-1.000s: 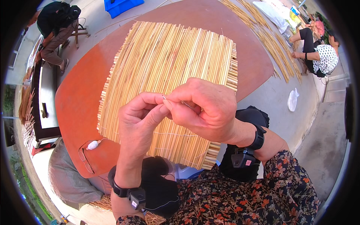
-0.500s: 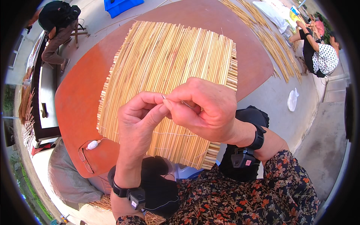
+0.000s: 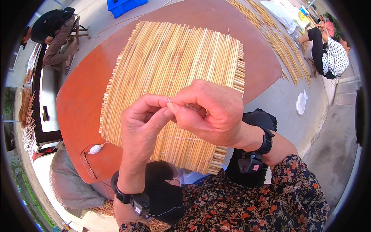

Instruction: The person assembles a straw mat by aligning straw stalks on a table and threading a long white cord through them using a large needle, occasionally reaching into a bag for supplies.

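In front of my chest my two hands meet fingertip to fingertip over a mat of straw-coloured reed stalks [image 3: 170, 62]. My right hand [image 3: 212, 112] is closed in a pinch on a thin, shiny needle-like piece [image 3: 168, 99], whose tip shows between the fingertips. Inside its curled fingers sits a brownish, textured bit [image 3: 196, 106] that I cannot make out. Thumb and forefinger of my left hand [image 3: 145, 116] press close beside that tip; what they hold is hidden. A white thread [image 3: 179, 138] crosses the mat's near part, below my hands.
The mat lies on a reddish-brown table [image 3: 77, 112]. Eyeglasses [image 3: 88, 166] and a small white thread bundle [image 3: 95, 149] rest at its near left. Long reeds [image 3: 286, 54] lie on the ground at right. Two people [image 3: 58, 34] [image 3: 328, 54] sit farther off; a blue crate [image 3: 125, 7] stands beyond.
My hands and the mat have stayed practically still. At far left the seated person has bent lower and leftward; at far right the other person's arm has shifted.
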